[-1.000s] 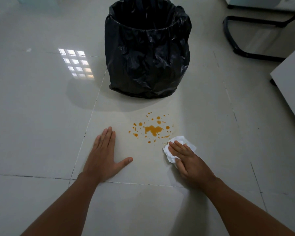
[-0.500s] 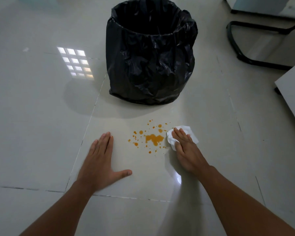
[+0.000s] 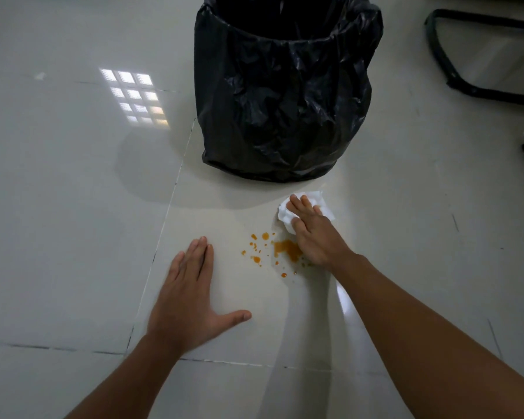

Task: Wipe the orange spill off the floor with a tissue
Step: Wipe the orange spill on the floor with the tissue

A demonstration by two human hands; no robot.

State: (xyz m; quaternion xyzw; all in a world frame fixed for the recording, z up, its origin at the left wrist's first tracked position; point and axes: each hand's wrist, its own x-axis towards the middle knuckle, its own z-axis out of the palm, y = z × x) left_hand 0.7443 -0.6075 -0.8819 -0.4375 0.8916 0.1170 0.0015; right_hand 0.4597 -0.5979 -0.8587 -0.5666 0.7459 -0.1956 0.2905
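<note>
The orange spill lay on the pale tiled floor, a main blot with smaller drops scattered to its left and nearer the person. The right hand pressed a crumpled white tissue flat against the floor at the far right edge of the spill, fingers laid over it rather than curled, so the grip was an open-palm press on the tissue. Its heel seemed to sit right at the big blot. The left hand was spread flat and empty on the tile, well to the left of the drops, bracing the body.

To do the wipe well, the tissue probably needed drawing back toward the person across the largest blot first, with steady downward pressure, then sweeping leftward to gather the stray drops instead of smearing them. The wrist risked picking up liquid.

A bin lined with a black bag stood just beyond the spill, near enough for disposal and not obstructing. A black chair base sat well apart at the upper right.
</note>
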